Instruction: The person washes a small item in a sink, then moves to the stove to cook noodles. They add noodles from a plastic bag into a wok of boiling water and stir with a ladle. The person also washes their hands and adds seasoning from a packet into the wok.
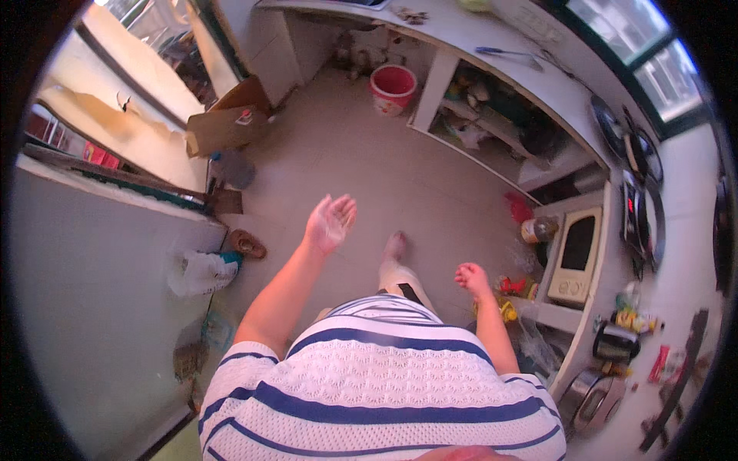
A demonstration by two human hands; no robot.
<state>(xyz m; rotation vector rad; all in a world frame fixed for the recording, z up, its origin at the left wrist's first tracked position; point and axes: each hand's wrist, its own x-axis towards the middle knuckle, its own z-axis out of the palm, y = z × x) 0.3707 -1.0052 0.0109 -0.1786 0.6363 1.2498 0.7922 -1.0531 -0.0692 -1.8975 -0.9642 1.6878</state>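
My left hand (pixel 331 223) is raised over the tiled floor (pixel 346 155), palm showing and fingers apart, with nothing in it. Lower and to the right hangs my right hand (pixel 472 279), its fingers loosely curled; no object shows in it. It is nearest to some red and yellow packages (pixel 512 285) by the lower shelf, without a visible grip on them. One foot (pixel 395 245) shows on the floor between the two hands.
A red bucket (pixel 393 89) stands under the counter (pixel 450 29). On the right are a cream appliance (pixel 575 253) on a shelf and a plastic jar (pixel 537 229). Cardboard (pixel 222 129), a large bottle (pixel 233 167) and a white bag (pixel 204 272) lie along the left side.
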